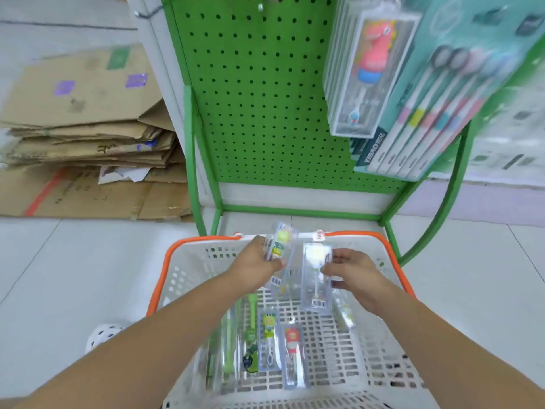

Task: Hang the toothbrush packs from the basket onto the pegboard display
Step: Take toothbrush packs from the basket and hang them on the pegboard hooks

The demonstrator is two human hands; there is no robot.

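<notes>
Head view, reading left to right: flattened brown cardboard stack is lying at upper left, out of play. Left hand is pinching a clear plastic toothbrush pack with a yellow-green character at lower centre, long axis running up-frame, top end tipping toward the board. Right hand is gripping a second clear pack with a pale brush head just beside it, axis near vertical in frame. Both are sitting above the white slotted basket with orange rim; more clear packs are lying flat on its floor. Green perforated pegboard is standing straight up-frame of both hands, bare holes centre-left; hung stock is filling upper right. Judgement: left hand is nearer the bare area, so it likely goes first; hook not visible.
</notes>
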